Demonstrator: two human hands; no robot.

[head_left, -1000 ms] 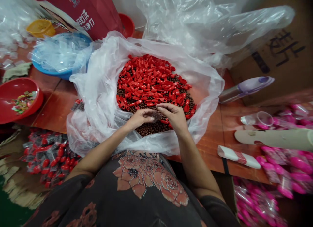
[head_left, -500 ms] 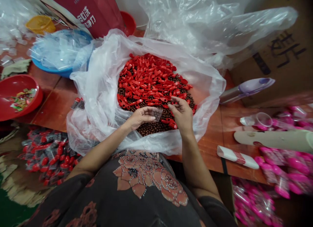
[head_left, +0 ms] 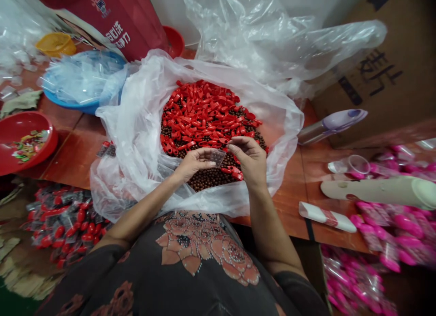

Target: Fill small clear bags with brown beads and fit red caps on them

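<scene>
My left hand [head_left: 191, 165] pinches a small clear plastic container [head_left: 218, 157] between thumb and fingers. Just right of its end is my right hand [head_left: 251, 161], with thumb and fingertips pressed together; whatever they hold is too small to make out. Below both hands lies a bed of small round brown balls [head_left: 208, 179], inside a spread-out white translucent plastic bag [head_left: 134, 108]. A heap of red plastic caps [head_left: 204, 109] covers the balls on the far side, and a few more caps lie close under my right hand.
To the left are a blue basin [head_left: 71, 106] of clear plastic pieces and a red bowl [head_left: 41, 159] with small wrapped items. Filled red-capped containers [head_left: 73, 220] pile up low left. A purple-handled scoop [head_left: 344, 121], a cardboard box [head_left: 384, 98] and pink-capped containers [head_left: 408, 225] are at right.
My right hand has come left, its fingertips closing together near the end of the clear container. My left hand keeps its hold. The view has shifted slightly.
</scene>
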